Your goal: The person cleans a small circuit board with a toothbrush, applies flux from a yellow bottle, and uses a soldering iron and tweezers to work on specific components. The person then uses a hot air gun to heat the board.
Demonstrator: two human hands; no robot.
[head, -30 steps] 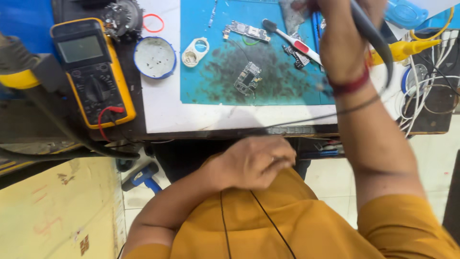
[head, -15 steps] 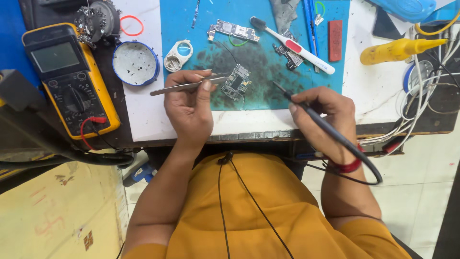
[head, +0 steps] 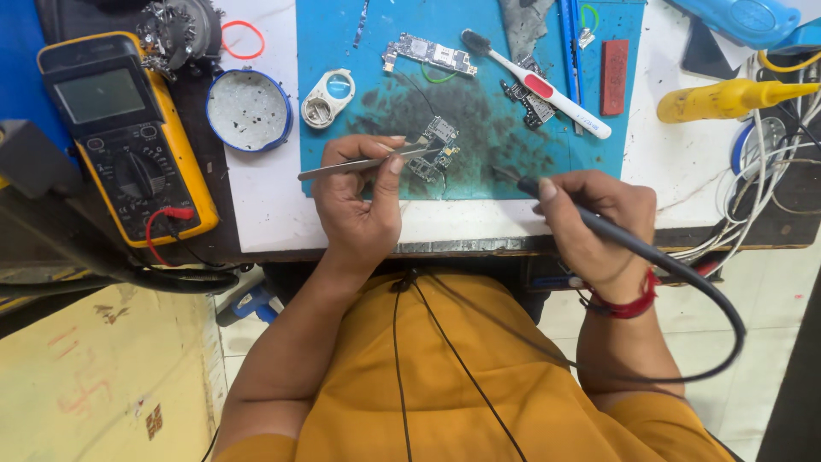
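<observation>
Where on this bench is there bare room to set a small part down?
Bare white bench lies between the multimeter and the blue mat, below the round tin. Another patch sits right of the mat, below the yellow tool. The mat's top and the cable-filled right edge are crowded.

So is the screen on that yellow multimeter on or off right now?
Cannot tell for certain, but it looks off: the multimeter lies flat at the table's left, and its screen is plain grey with no digits showing.

we see the tabletop [head: 274,214] under bright, even overhead light, colours vivid, shadows short and soft. focus holds sharp at centre. wide-lens bending curves the frame edges, and the lower corners fall dimmer, slightly soft.
</observation>
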